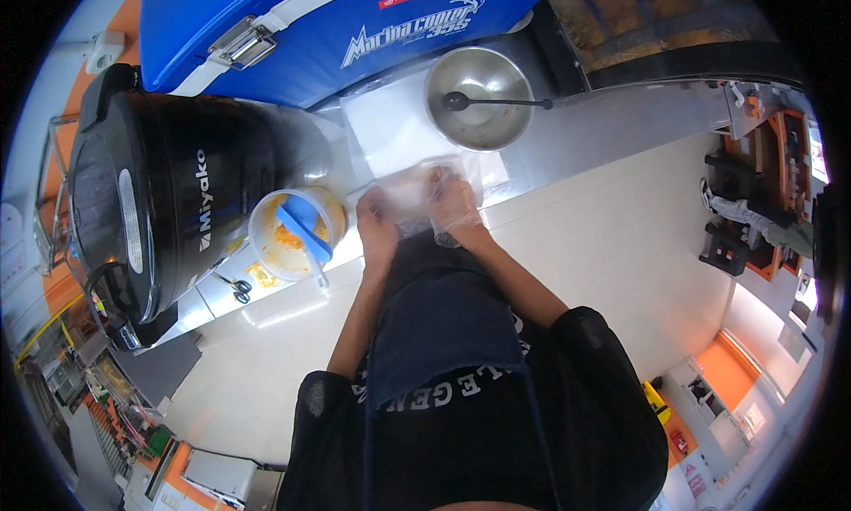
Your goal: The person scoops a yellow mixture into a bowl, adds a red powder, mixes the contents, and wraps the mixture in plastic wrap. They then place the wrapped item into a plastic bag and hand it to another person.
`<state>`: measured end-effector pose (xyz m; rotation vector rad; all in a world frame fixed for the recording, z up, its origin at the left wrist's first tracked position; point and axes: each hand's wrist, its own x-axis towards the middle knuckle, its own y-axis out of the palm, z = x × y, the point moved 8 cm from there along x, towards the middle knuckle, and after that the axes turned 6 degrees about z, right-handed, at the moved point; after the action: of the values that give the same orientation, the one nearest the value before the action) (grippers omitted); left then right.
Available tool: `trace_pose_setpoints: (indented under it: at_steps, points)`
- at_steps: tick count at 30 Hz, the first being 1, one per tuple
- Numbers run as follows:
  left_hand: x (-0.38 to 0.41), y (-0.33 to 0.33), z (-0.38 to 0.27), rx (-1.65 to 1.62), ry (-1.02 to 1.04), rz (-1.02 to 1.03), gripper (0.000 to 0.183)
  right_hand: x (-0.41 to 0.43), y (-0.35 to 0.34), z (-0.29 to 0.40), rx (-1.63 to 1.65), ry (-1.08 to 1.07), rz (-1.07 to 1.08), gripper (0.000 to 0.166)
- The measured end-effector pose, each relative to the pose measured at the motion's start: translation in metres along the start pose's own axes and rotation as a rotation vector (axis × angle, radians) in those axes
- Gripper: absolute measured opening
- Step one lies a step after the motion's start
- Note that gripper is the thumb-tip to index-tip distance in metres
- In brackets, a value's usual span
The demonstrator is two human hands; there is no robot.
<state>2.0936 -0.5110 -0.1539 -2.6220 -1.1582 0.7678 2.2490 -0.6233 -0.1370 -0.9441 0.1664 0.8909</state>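
My left hand point(377, 226) appears bare and holds the left end of a translucent white wrapper point(407, 193), blurred by motion. On its other end is my right hand point(455, 204), covered by a clear plastic glove. What the wrapper contains, if anything, cannot be seen. Beneath and behind it, white sheets point(382, 125) lie on the metal counter. A stainless steel bowl point(515, 129) rests at the sheets' right side, with a black spoon point(492, 102) lying in it. Left of my left hand stands a plastic tub point(258, 235) with orange food residue and a blue spatula point(304, 232).
A black Miyako rice cooker point(179, 205) stands at the left, with scissors point(238, 289) near its base. The blue cooler box point(319, 52) fills the back. The counter's front edge runs close to my body. A person's leg point(751, 215) shows far right.
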Motion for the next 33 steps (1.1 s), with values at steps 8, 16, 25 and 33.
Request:
trace_pose_setpoints:
  at_steps: [8,16,25,33]
  points:
    - [0.028,-0.013,0.049,-0.04,0.094,0.143,0.03,0.01,0.047,-0.021,-0.306,-0.307,-0.029,0.024]
    - [0.008,-0.007,-0.038,0.734,0.42,0.063,0.013,0.027,0.033,-0.006,-0.5,-0.46,-0.314,0.019]
    - [0.027,0.009,-0.015,0.753,0.644,0.055,0.017,0.063,0.156,-0.113,-0.679,-0.653,-0.281,0.021]
    - [-0.009,-0.006,-0.025,0.703,0.614,0.25,0.036,-0.039,-0.006,0.021,-0.634,-0.737,0.084,0.047]
